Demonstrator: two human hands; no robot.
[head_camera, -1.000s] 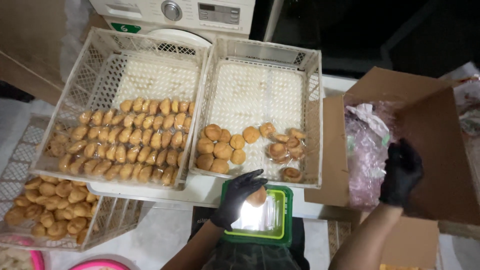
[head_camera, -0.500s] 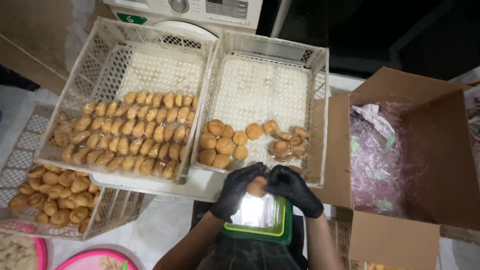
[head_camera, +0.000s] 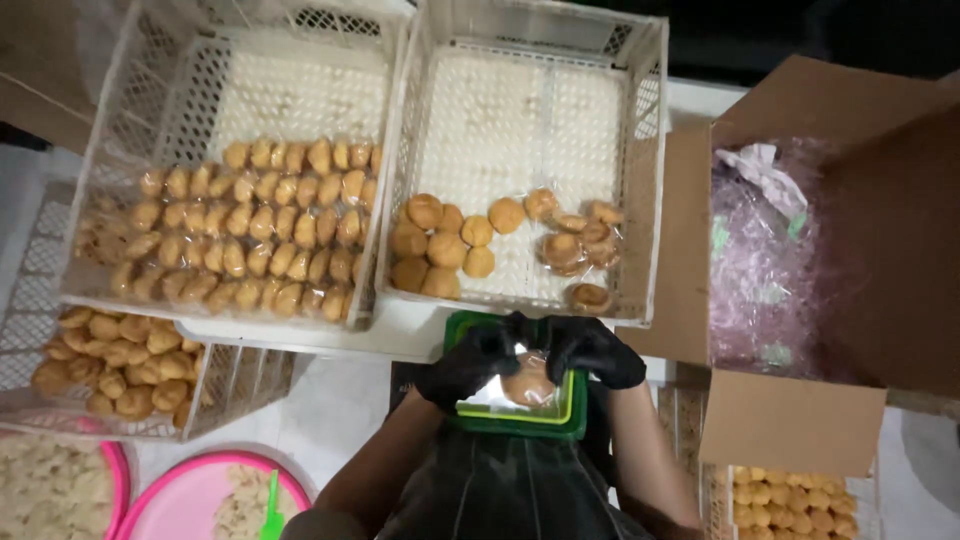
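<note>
Both my hands wear black gloves and meet over a green device with a lit top (head_camera: 515, 418) close to my body. My left hand (head_camera: 470, 362) and my right hand (head_camera: 592, 350) together hold one round golden bun (head_camera: 528, 385) in clear wrap just above the lit surface. Right beyond them stands a white plastic crate (head_camera: 640, 190) with loose buns on its left (head_camera: 440, 245) and wrapped buns on its right (head_camera: 578, 238).
A second white crate (head_camera: 110, 180) at the left holds several rows of buns. Another crate of buns (head_camera: 110, 365) sits lower left. An open cardboard box (head_camera: 800, 420) with clear plastic bags (head_camera: 765, 260) stands right. Pink round trays (head_camera: 200, 490) lie bottom left.
My right hand came from the cardboard box to the bun over the green device. Both hands now hold the bun together.
</note>
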